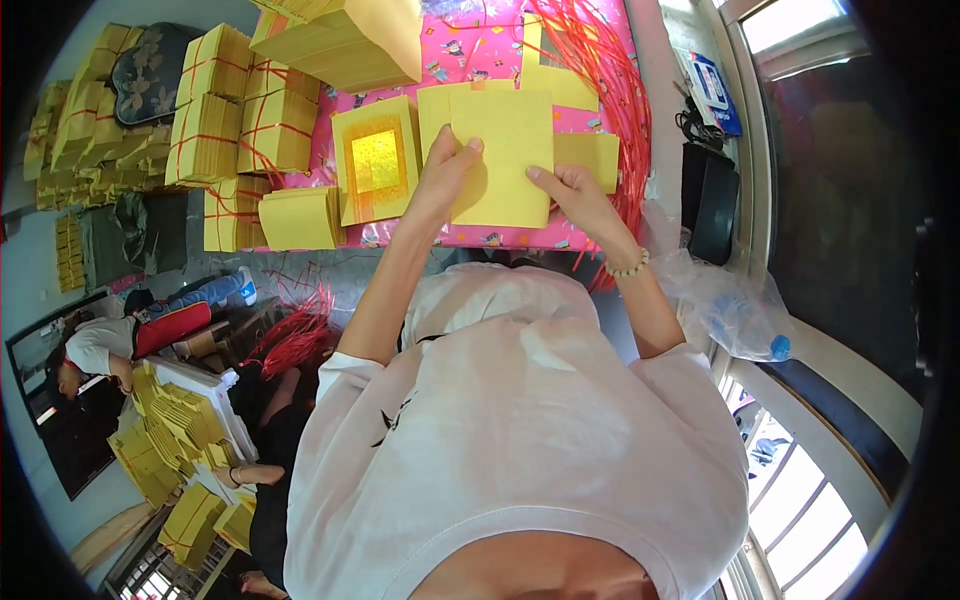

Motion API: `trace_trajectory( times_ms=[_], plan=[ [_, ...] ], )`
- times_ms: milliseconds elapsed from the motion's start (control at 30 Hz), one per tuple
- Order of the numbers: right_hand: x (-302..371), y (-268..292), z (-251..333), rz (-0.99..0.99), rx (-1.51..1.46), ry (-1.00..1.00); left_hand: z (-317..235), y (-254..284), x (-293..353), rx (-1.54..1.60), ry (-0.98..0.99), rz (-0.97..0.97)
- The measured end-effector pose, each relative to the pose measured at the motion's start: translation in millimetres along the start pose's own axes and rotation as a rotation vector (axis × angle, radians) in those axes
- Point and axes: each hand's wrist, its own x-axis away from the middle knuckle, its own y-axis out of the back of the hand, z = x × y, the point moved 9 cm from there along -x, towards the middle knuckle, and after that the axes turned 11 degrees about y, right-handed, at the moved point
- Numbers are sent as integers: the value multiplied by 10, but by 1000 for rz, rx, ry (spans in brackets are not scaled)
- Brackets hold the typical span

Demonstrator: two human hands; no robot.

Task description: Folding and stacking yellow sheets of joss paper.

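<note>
Over the pink patterned tablecloth (470,52), I hold a flat stack of yellow paper (515,140) between both hands. My left hand (448,175) grips its left edge, thumb on top and fingers hidden behind. My right hand (580,198) pinches the lower right edge, thumb on the face and other fingers partly out of sight. To the left of the stack lies a yellow sheet with a shiny gold square (376,160). More yellow paper (590,160) pokes out beyond my right hand.
Red strings (628,130) hang along the table's right side. Tied yellow paper bundles (212,75) pile up at the left, and a tall yellow stack (350,40) stands at the back. A person in a dark sleeve (285,470) handles yellow paper at lower left. A plastic bag (735,310) lies right.
</note>
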Motion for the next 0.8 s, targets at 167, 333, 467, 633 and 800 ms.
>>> trace_trajectory(
  times_ms=[167,333,467,633,800],
  plan=[
    [14,-23,-52,8,84,5,24,40,-4,-37,-71,-39],
    [113,-102,-167,67,-17,-38,-18,43,17,-66,-103,-55],
    [164,-116,-192,11,-31,-29,-70,153,26,-115,-230,-167],
    [275,-176,-233,54,-67,-115,-115,193,78,-169,-267,-258],
    [208,-8,-256,7,-23,-111,-19,86,80,-309,-289,-106]
  ],
)
